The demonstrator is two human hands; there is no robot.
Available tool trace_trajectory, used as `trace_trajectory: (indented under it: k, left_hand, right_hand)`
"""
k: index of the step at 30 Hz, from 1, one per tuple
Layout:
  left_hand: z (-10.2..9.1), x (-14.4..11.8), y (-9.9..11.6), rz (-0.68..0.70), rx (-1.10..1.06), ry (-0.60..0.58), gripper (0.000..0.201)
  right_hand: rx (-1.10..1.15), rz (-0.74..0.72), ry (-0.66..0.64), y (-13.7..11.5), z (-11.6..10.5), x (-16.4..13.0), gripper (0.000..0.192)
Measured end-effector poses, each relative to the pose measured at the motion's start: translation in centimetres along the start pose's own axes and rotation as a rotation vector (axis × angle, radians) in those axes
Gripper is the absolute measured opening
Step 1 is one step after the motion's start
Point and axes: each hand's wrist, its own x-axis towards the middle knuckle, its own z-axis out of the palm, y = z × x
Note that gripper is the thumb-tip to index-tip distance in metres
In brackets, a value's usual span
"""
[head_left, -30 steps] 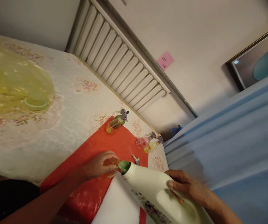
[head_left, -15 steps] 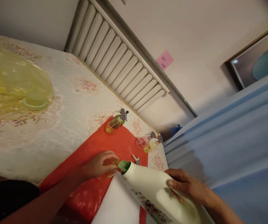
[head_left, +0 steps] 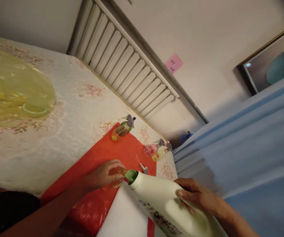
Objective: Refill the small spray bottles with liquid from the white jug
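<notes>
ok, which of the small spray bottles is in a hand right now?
The orange bottle gripped by the left hand, at the big white jug's green spout. It has no spray head; the green-yellow, pink and yellow ones lie capped and untouched.

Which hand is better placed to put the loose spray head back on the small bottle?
Probably the left hand. It already holds the small bottle, and the loose spray head lies just beyond it on the red sheet. The right hand is occupied supporting the tilted white jug.
</notes>
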Motion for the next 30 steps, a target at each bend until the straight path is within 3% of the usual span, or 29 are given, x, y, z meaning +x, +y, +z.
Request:
trace_trajectory:
  k: [30]
  left_hand:
    - [0.12,0.11,-0.5,0.012,-0.004,0.001,0.021]
  right_hand:
    - [-0.016,0.019,0.0,-0.51,-0.12,0.04,0.053]
